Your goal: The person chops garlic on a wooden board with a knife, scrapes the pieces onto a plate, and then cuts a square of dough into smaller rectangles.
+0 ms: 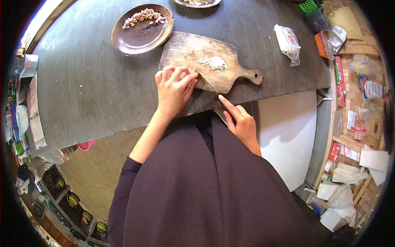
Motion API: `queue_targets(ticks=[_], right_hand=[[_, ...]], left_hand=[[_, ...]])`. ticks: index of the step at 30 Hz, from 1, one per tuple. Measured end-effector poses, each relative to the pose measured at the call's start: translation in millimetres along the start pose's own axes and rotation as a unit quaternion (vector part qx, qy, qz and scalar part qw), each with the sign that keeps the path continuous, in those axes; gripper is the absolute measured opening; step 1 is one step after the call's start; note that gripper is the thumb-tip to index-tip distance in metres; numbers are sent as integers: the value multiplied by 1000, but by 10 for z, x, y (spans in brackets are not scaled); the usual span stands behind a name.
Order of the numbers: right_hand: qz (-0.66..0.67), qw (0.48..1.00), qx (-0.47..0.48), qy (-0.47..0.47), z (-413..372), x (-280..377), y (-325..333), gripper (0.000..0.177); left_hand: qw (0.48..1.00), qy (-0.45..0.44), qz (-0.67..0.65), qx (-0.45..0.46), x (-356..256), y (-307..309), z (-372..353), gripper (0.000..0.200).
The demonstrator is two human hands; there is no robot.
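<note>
1 knife [207, 84], right hand [241, 123] gripping, tip away-left, beside left hand [173, 89]

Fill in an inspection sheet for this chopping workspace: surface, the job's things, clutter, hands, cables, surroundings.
Surface: dark wooden table, rough along its near edge.
Job's things: cutting board carrying a pile of white chopped bits; knife with its blade over the board's near edge.
Clutter: brown plate of chopped pieces; plastic packet; green basket.
Hands: left hand has its fingers curled down on the board beside the blade, and what lies under it is hidden; right hand grips the knife, index finger along its back.
Cables: nothing seen.
Surroundings: shelf of packets and papers at the right; white panel below the table.
</note>
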State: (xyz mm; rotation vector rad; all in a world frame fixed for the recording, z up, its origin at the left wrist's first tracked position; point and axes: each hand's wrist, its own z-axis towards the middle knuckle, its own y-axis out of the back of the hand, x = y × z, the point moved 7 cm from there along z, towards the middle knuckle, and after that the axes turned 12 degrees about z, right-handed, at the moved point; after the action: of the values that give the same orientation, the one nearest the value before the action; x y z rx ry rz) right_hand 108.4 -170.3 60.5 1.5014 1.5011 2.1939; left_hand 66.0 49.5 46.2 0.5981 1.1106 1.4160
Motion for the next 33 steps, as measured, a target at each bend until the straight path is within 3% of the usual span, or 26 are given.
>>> queue_targets(ticks=[33], right_hand=[[28, 999, -23, 10, 87, 14, -18, 56]], left_hand=[[1000, 2, -1, -1, 5, 30, -16, 24]])
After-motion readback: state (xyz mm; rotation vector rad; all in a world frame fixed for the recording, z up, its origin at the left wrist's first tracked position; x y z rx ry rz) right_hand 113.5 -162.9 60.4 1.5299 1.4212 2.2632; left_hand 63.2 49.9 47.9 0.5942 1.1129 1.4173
